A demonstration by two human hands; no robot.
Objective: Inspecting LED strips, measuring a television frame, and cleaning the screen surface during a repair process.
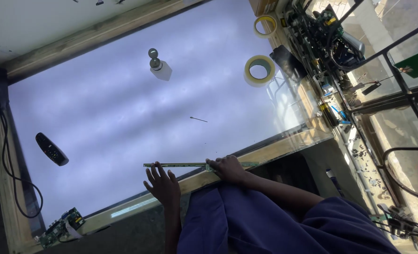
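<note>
A person is leaning over a big glowing panel [124, 108] that is lying flat in a wooden frame [82, 40]. Both hands are working on a long thin green strip [180, 165] that is lying along the near edge of the panel.

The left hand [161, 182] is lying flat with its fingers spread, and the fingertips are pressing down on the strip near its left end. It looks like it is keeping the strip from sliding. The right hand [227, 168] is curling over the strip further along and pinching it, so the strip is staying straight between the two hands. The hands are apart, one at each part of the strip.

A black remote [52, 149] is resting on the panel at the left, well away from the hands. A small white block with a round metal knob [158, 65] is standing near the far side. Two round rolls of yellow tape [259, 69] are lying at the far right corner, one on the light and one [265, 25] on the wood, likely kept within reach. A small green circuit board [61, 226] is sitting at the near left corner with a black cable [11, 174] running by it. A tiny dark stick [198, 119] is lying in the middle of the panel.

No labels or signs can be made out.
</note>
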